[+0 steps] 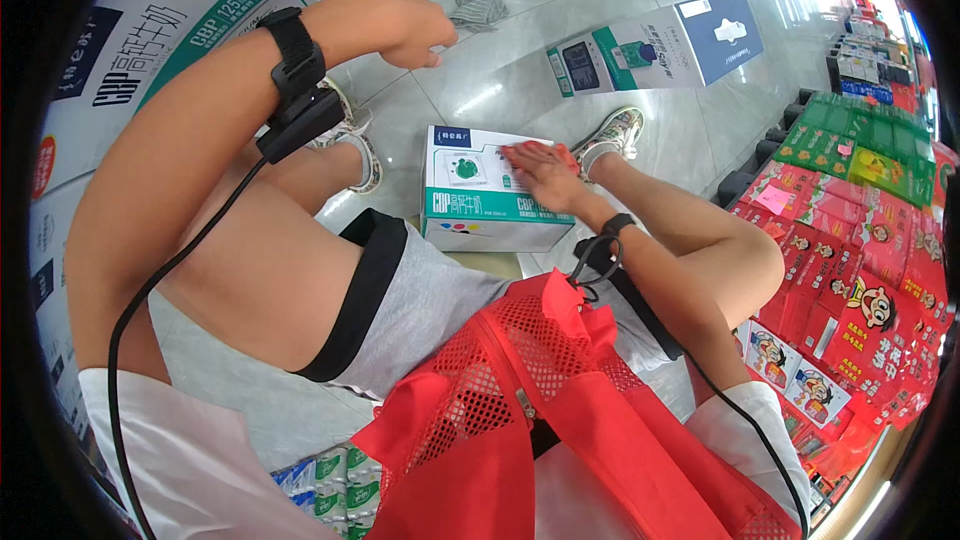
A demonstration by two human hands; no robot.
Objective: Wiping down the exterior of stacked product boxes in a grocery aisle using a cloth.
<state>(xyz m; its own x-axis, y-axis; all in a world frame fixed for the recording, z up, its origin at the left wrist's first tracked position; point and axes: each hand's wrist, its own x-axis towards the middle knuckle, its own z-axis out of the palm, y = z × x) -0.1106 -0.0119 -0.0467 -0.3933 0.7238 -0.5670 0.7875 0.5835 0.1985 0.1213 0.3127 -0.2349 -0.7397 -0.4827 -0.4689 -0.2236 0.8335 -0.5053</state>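
Between my legs stands a white and green milk carton box [480, 199], its printed top facing up. My right hand [549, 178] is spread over the right part of that top, pressing a red cloth [566, 156] against it; the hand is slightly blurred. Most of the cloth is hidden under my palm and fingers. Up and to the left, my left hand [418, 28] hangs above the floor, apart from the box. Its fingers are loosely bent, with a gap at the thumb, and nothing shows in it. A black device [304, 124] with a cable is strapped to my left wrist.
A crumpled grey striped cloth [478, 10] lies on the tiled floor [465, 82]. Beyond my right foot is another milk box [652, 45]. Large milk boxes [180, 22] stand close on the left. Red and green packages [847, 240] are stacked on the right.
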